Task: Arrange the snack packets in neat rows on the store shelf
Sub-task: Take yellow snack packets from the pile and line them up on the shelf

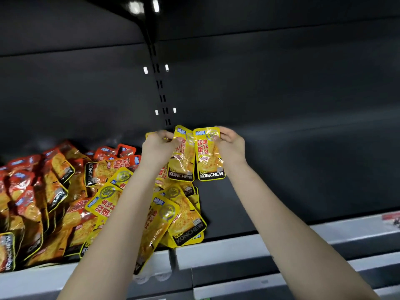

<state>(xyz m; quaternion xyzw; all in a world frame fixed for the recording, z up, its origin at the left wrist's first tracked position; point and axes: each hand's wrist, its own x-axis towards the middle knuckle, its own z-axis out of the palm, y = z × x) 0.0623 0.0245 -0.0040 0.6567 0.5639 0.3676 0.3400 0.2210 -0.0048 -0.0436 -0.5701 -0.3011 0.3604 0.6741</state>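
Observation:
Two yellow KONCHEW snack packets stand side by side, upright, above the dark shelf (281,174). My left hand (159,146) pinches the top of the left packet (181,158), with another yellow packet edge showing behind its fingers. My right hand (229,144) pinches the top right corner of the right packet (208,155). Below them lies a loose heap of yellow packets (173,213), partly hidden by my left forearm. A pile of red packets (39,198) fills the shelf's left side.
The shelf's grey front rail (238,245) runs across the lower frame. A slotted upright (161,89) divides the black back panel. The upper shelf's underside (259,24) hangs overhead. A red price tag (391,217) sits on the rail at far right.

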